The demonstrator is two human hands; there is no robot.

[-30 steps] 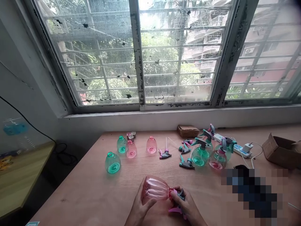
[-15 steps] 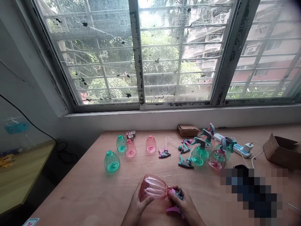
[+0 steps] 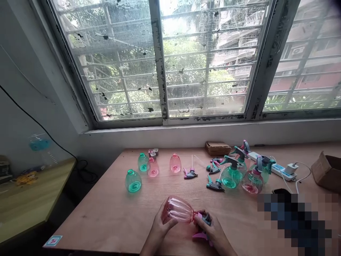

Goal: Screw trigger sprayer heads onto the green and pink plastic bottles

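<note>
A clear pink spray bottle (image 3: 179, 209) lies sideways between my hands above the table's front. My left hand (image 3: 163, 224) is wrapped around its base end. At the neck, my right hand (image 3: 209, 227) grips the pink and grey spray head (image 3: 200, 235), whose pink trigger points down and left. The head meets the bottle's mouth; my fingers partly hide the collar, so how far it is screwed on cannot be made out. Beyond my hands lie loose spray heads, a pink-and-grey one (image 3: 190, 174) and a green-and-grey one (image 3: 215, 185) among them.
Open green bottles (image 3: 133, 182) and pink bottles (image 3: 175, 164) stand at the back left. Several bottles with heads fitted (image 3: 230, 176) cluster at the right, beside a power strip (image 3: 283, 171). Cardboard boxes (image 3: 217, 148) sit at the back and far right. A blurred dark patch covers the right front.
The view has shifted, so everything on the table appears slightly farther right. Both hands keep the same hold on the bottle and spray head.
</note>
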